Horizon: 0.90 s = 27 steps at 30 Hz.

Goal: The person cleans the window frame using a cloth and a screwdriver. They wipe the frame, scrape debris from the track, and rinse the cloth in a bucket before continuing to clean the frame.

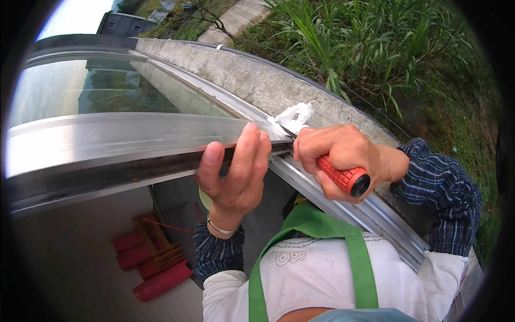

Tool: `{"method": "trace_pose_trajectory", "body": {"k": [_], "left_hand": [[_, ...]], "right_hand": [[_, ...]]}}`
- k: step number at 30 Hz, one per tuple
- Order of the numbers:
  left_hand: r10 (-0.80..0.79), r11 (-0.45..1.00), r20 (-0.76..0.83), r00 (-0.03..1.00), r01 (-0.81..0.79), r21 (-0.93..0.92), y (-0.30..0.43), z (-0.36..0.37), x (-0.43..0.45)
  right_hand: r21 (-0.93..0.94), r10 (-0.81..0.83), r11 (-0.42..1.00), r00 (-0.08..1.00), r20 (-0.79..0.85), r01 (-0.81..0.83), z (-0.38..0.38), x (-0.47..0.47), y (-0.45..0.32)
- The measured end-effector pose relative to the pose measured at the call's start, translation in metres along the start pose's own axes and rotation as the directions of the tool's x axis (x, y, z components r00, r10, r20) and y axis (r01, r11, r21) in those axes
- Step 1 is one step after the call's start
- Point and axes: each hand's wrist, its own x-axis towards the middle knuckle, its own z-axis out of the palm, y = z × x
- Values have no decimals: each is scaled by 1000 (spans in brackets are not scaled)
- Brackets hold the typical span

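My left hand is raised against the edge of an aluminium window sash, its fingers apart and touching the frame. In my right hand is a tool with a ribbed red handle and a black end cap. Its dark, narrow shaft points into a crumpled white cloth or tissue, bunched where the sash meets the window track. The tool's tip is hidden in the white material, so its exact kind cannot be told.
A concrete ledge runs outside the track, with a dark cable along its outer edge. Beyond and below grow tall grassy plants. Indoors, below the sash, are a wooden rack and red cylindrical items.
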Motion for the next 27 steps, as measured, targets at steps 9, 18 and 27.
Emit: {"method": "trace_pose_trajectory", "body": {"k": [9,18,27], "left_hand": [[-18,890,289,957,147,-431,51,-20,-15],[-90,822,494,865,345,-454,66,11,-15],[-102,943,511,853,247,-225,70,7,-16]], "right_hand": [[-28,239,971,971,5,-239,-15,4,-7],[-119,333,939,939,85,-322,-12,24,-31],[-59,400,907,896,-194,-418,-50,8,-63]]}}
